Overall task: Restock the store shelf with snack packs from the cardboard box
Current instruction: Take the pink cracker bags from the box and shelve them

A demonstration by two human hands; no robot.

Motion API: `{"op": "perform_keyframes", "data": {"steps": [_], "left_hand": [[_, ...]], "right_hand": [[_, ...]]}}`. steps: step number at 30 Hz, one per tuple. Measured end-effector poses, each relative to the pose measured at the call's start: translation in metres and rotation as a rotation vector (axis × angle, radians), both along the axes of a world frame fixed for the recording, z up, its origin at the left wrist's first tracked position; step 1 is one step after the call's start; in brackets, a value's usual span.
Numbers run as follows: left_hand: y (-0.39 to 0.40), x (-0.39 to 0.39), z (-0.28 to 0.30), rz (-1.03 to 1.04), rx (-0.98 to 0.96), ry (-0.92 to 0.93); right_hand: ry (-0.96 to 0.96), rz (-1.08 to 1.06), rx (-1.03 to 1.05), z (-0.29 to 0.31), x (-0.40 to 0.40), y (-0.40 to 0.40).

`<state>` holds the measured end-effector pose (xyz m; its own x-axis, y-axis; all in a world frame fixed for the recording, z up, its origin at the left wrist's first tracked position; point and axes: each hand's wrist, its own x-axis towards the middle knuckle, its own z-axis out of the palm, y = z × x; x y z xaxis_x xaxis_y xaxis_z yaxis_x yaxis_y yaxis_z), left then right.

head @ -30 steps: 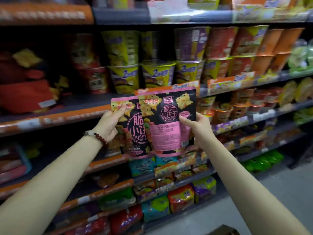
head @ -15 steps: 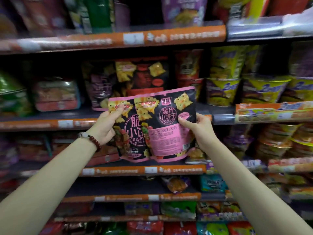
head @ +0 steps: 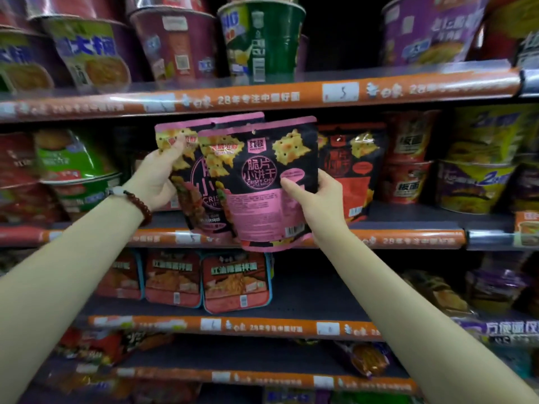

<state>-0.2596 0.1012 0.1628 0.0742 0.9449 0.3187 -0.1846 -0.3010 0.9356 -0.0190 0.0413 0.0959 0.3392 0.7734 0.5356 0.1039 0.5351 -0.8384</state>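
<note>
Two arms are reaching toward a store shelf with orange price strips (head: pixel 262 97) along its front edges. The left hand (head: pixel 154 179) is grasping a black and pink plastic snack pack with yellow cracker pictures (head: pixel 186 158), the thumb pressing on its upper left corner. The right hand (head: pixel 320 199) is grasping a second black and pink snack pack of the same kind (head: pixel 262 182), with the thumb lying across its front and the other fingers behind its right edge. This second pack is overlapping the first one and covering its right part. Both packs are hanging upright in the air, in front of the middle shelf level, and their bottoms are reaching down over the orange front edge of that level.

Just behind the right hand, a black and red snack pack with cracker pictures (head: pixel 350 167) is standing on the middle level. To its right, red noodle bowls (head: pixel 408 176) and yellow and purple noodle bowls (head: pixel 478 182) are standing in stacks. On the upper level a green paper cup (head: pixel 259 39) is standing between purple cups (head: pixel 431 30). On the level below the packs, flat red noodle trays with blue rims (head: pixel 236 281) are standing in a row near the left end.

A dark bead bracelet (head: pixel 140 204) is sitting on the left wrist.
</note>
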Motion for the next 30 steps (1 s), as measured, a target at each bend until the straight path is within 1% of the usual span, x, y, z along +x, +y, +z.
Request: {"op": "perform_keyframes", "data": {"steps": [3,8,10,11,12,13,16,17,18,21,26,28,30], "left_hand": [[0.018,-0.002,0.007,-0.011,0.016,-0.027],[0.046,0.005,-0.014,-0.054,-0.014,-0.049],[0.057,0.006,-0.019,-0.048,0.01,-0.065],[0.061,0.006,-0.021,-0.05,0.033,-0.043],[0.063,0.004,-0.024,-0.065,0.058,0.017],[0.063,0.002,-0.028,-0.089,0.084,0.121],[0.062,-0.008,-0.05,-0.137,0.146,0.555],[0.064,-0.012,-0.057,-0.118,0.14,0.647],[0.068,-0.015,-0.063,-0.104,0.127,0.682],[0.079,-0.017,-0.067,-0.037,0.12,0.707],[0.098,0.005,-0.068,-0.008,0.246,0.741],[0.108,0.014,-0.073,-0.035,0.233,0.718],[0.118,0.019,-0.077,-0.066,0.168,0.662]], "right_hand": [[0.034,-0.089,0.028,0.007,-0.012,0.011],[0.055,-0.201,0.03,-0.01,-0.018,0.022],[0.075,-0.225,0.04,-0.014,-0.018,0.024],[0.074,-0.228,0.043,-0.014,-0.018,0.025],[0.069,-0.229,0.04,-0.014,-0.018,0.026],[0.063,-0.227,0.037,-0.014,-0.018,0.028],[0.074,-0.208,0.014,-0.014,-0.017,0.033],[0.08,-0.202,0.007,-0.015,-0.016,0.034],[0.084,-0.199,0.003,-0.016,-0.015,0.034],[0.099,-0.193,0.003,-0.018,-0.013,0.035],[0.109,-0.176,0.023,-0.02,-0.011,0.035],[0.111,-0.169,0.032,-0.021,-0.011,0.035],[0.101,-0.169,0.039,-0.021,-0.01,0.037]]}}
